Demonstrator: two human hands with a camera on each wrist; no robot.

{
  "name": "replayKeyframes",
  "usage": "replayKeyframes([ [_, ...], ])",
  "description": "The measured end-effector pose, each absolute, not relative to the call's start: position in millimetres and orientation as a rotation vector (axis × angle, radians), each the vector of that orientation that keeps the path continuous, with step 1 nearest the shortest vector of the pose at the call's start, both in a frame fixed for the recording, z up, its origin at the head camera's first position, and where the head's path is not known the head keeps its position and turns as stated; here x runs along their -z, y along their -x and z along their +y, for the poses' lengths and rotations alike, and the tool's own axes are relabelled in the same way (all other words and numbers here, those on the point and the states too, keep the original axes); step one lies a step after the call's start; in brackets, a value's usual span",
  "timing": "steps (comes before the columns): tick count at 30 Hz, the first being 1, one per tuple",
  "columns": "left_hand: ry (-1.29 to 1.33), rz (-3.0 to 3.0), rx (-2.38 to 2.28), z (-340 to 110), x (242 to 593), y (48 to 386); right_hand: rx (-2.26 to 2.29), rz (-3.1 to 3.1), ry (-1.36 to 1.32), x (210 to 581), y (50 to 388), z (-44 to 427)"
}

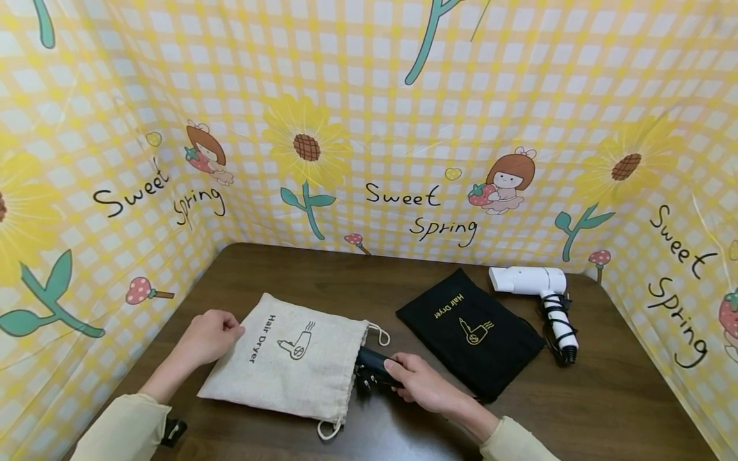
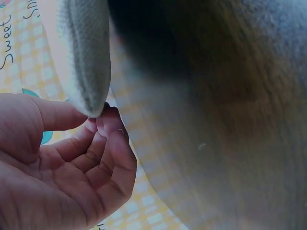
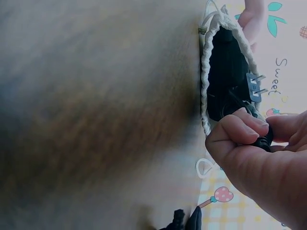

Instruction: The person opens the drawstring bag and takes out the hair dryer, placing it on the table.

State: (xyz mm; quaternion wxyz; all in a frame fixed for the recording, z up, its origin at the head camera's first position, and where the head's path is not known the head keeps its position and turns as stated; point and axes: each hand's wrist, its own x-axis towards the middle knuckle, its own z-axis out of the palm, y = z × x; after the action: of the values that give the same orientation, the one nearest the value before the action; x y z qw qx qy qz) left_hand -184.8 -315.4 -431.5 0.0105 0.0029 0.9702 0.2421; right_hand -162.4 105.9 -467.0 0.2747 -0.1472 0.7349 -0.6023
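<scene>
A beige drawstring bag (image 1: 323, 378) printed "Hair Dryer" lies flat on the table, its mouth toward the right. At its closed end, my left hand (image 1: 212, 336) pinches the cloth edge between thumb and fingers; the left wrist view shows the bag's corner (image 2: 88, 72) at the fingertips. My right hand (image 1: 423, 383) grips the dark handle of a hair dryer (image 1: 373, 362) that sticks out of the bag's mouth. In the right wrist view, the black dryer body (image 3: 228, 64) sits inside the opening, beside a two-pin plug (image 3: 254, 88). The bag cloth hides the rest of the dryer.
To the right, a black "Hair Dryer" bag (image 1: 498, 365) lies flat on the brown wooden table (image 1: 357, 269). Beyond it is a white hair dryer (image 1: 527, 280) with a black cord wound round its handle. A yellow checked cloth (image 1: 369, 128) surrounds the table's back and sides.
</scene>
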Motion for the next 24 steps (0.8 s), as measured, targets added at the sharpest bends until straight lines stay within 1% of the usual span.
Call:
replayKeyframes([
  [24,-0.014,3.026,-0.765,-317.2,432.3,184.0,1.624,1.948,0.374,464.4,160.1,114.4],
])
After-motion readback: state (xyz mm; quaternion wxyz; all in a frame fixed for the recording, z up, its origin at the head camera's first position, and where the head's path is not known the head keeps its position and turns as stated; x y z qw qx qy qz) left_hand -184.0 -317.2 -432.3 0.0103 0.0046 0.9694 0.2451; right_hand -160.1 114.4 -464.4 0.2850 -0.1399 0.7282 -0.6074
